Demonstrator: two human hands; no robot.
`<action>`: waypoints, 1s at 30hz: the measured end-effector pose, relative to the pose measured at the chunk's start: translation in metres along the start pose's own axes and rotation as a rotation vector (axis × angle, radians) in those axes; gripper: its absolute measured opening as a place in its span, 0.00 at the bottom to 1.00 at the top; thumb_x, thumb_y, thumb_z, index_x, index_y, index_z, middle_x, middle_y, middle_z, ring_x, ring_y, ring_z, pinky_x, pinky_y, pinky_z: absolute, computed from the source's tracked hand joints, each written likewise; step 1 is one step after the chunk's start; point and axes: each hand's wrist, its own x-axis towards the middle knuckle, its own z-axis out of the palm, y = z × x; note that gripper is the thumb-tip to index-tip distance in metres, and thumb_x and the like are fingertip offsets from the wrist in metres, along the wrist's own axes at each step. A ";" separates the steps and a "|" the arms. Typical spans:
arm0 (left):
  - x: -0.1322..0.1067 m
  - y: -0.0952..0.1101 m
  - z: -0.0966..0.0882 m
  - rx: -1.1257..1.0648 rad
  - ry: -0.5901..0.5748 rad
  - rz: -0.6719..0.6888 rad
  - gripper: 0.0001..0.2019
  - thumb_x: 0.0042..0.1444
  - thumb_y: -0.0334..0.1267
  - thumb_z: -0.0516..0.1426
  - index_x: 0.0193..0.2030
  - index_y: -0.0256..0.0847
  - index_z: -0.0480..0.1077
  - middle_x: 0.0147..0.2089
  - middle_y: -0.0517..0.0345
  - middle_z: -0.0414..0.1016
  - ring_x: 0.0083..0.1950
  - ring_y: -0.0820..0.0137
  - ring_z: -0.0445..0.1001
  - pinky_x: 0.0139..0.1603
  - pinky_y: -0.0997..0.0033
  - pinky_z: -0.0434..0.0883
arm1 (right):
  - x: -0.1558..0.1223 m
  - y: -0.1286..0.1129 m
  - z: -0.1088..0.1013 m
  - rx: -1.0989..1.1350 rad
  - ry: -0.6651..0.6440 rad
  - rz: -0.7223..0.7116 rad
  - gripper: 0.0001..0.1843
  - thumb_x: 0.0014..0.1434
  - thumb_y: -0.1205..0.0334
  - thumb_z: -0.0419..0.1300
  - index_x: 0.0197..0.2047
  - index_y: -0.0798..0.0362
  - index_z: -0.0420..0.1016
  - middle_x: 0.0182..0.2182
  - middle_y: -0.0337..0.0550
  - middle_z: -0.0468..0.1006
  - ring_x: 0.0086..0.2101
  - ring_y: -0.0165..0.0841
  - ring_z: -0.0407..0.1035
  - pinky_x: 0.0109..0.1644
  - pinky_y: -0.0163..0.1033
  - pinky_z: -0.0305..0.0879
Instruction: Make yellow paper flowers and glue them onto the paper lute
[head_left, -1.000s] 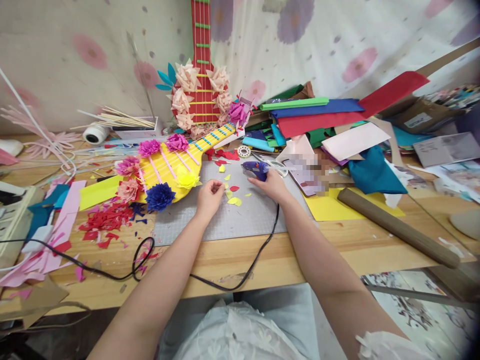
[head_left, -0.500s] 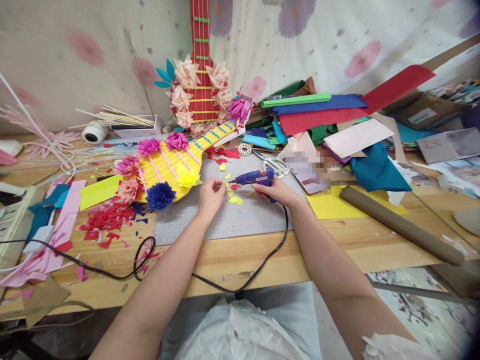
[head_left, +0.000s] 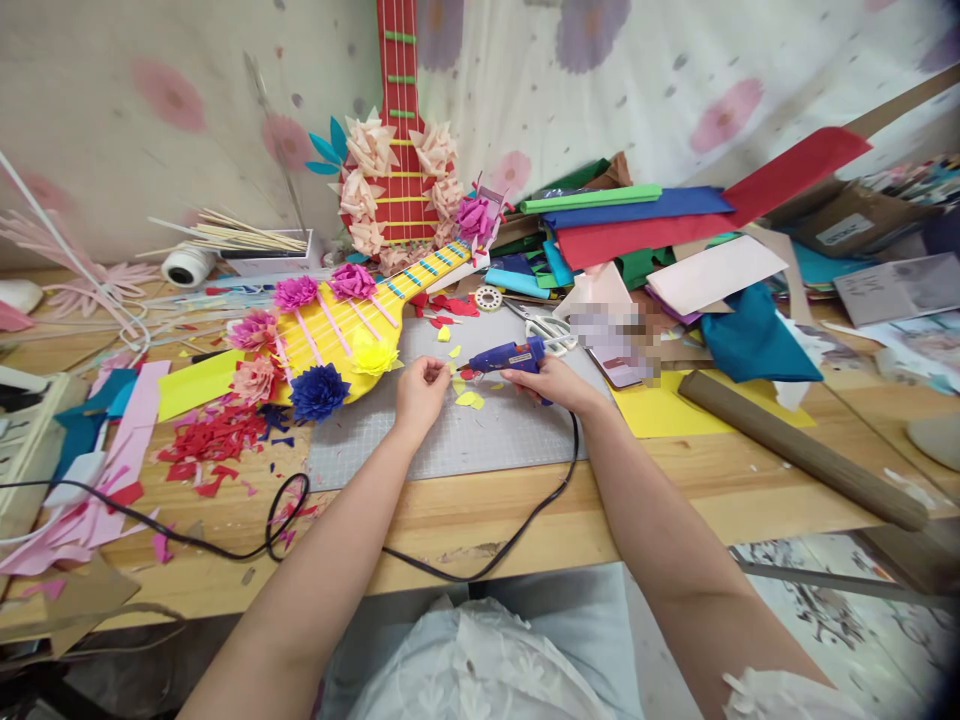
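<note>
In my right hand [head_left: 551,383] is a blue glue gun [head_left: 506,357], its nozzle pointing left. My left hand [head_left: 422,392] is closed in a pinch right by the nozzle tip; whatever sits between the fingers is too small to make out. Both hands are over a grey cutting mat [head_left: 442,450]. Yellow paper scraps [head_left: 470,400] lie on the mat between them. Just beyond my left hand rests a yellow paper guitar [head_left: 330,335] with paper flowers, among them a yellow flower [head_left: 373,353] and a dark blue flower [head_left: 320,392].
A red paper guitar [head_left: 405,190] leans at the back. Scissors [head_left: 551,328] lie behind the glue gun. Coloured paper [head_left: 645,240] is piled at the back right, with a brown roll [head_left: 802,450] in front. Red scraps [head_left: 214,437] and the gun's black cord [head_left: 517,560] spread over the table.
The glue gun has shifted slightly left, bringing its nozzle closer to the fingertips of my left hand. My left hand stays pinched in nearly the same spot.
</note>
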 end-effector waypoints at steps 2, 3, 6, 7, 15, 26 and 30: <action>0.000 0.000 0.000 0.001 0.001 -0.004 0.04 0.48 0.38 0.57 0.29 0.40 0.68 0.26 0.60 0.72 0.28 0.73 0.70 0.33 0.73 0.66 | 0.001 0.001 0.000 -0.001 0.000 -0.009 0.24 0.49 0.40 0.59 0.21 0.52 0.63 0.14 0.34 0.63 0.16 0.24 0.56 0.20 0.33 0.53; 0.000 0.001 0.000 -0.001 0.000 -0.005 0.04 0.48 0.38 0.57 0.29 0.40 0.68 0.26 0.60 0.72 0.28 0.73 0.70 0.33 0.73 0.66 | 0.001 0.001 0.000 -0.001 -0.001 -0.015 0.24 0.49 0.40 0.59 0.21 0.52 0.63 0.14 0.34 0.63 0.16 0.24 0.56 0.20 0.33 0.53; 0.000 0.001 0.000 -0.007 -0.003 -0.009 0.05 0.48 0.38 0.57 0.29 0.40 0.68 0.26 0.60 0.72 0.28 0.73 0.69 0.33 0.73 0.65 | 0.001 0.002 0.000 -0.002 -0.006 -0.031 0.24 0.49 0.39 0.59 0.20 0.52 0.63 0.14 0.35 0.63 0.16 0.25 0.56 0.20 0.34 0.54; -0.001 0.001 0.000 -0.008 -0.003 -0.009 0.05 0.48 0.38 0.57 0.29 0.40 0.68 0.26 0.60 0.72 0.27 0.73 0.69 0.33 0.73 0.65 | 0.001 0.002 0.001 -0.004 -0.005 -0.033 0.24 0.49 0.39 0.58 0.19 0.52 0.63 0.14 0.35 0.63 0.16 0.25 0.56 0.20 0.34 0.54; -0.001 0.000 0.000 0.000 -0.018 -0.008 0.05 0.48 0.38 0.57 0.29 0.40 0.68 0.26 0.61 0.72 0.27 0.73 0.70 0.32 0.73 0.65 | 0.001 0.002 0.001 0.018 0.008 -0.038 0.25 0.48 0.38 0.58 0.19 0.51 0.63 0.14 0.35 0.62 0.16 0.25 0.56 0.19 0.34 0.53; -0.002 0.002 0.000 0.012 -0.038 0.008 0.05 0.49 0.38 0.56 0.29 0.39 0.69 0.26 0.60 0.72 0.27 0.73 0.70 0.31 0.74 0.64 | 0.002 0.002 0.002 0.027 0.037 -0.043 0.24 0.49 0.39 0.59 0.19 0.52 0.63 0.15 0.35 0.63 0.16 0.25 0.56 0.20 0.34 0.54; -0.003 0.004 -0.001 0.018 -0.041 -0.004 0.04 0.48 0.37 0.57 0.29 0.39 0.69 0.26 0.61 0.73 0.27 0.73 0.70 0.31 0.74 0.64 | 0.001 0.001 0.002 0.046 0.051 -0.026 0.24 0.48 0.39 0.59 0.20 0.52 0.63 0.15 0.35 0.64 0.16 0.25 0.55 0.20 0.34 0.53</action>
